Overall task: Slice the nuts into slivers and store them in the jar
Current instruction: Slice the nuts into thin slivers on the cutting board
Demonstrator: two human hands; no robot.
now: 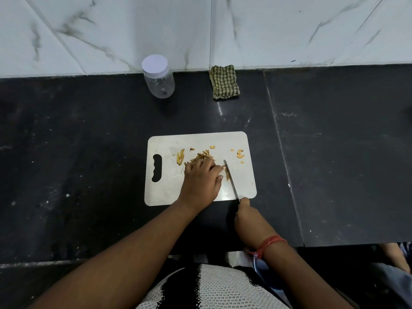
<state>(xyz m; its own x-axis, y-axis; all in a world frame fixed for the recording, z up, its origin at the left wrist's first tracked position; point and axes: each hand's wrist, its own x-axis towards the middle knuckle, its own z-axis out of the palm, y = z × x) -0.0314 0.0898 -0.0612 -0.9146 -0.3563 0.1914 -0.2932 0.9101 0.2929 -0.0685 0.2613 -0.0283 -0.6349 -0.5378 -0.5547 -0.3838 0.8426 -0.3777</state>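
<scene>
A white cutting board (238,186) lies on the black counter. Pale brown nut slivers (202,156) are scattered over its far half, with more pieces (240,153) at the right. My left hand (201,180) rests on the board, its fingertips holding a nut (223,167) against the knife blade. My right hand (247,216) grips the handle of a thin knife (230,180) at the board's near edge; the blade runs away from me across the board, with slivers (227,175) lying along it. A clear plastic jar (158,80) with a white lid stands closed at the back.
A folded green checked cloth (224,82) lies by the marble wall, right of the jar. A seam (283,152) runs across the counter right of the board. The counter's front edge is close to my body.
</scene>
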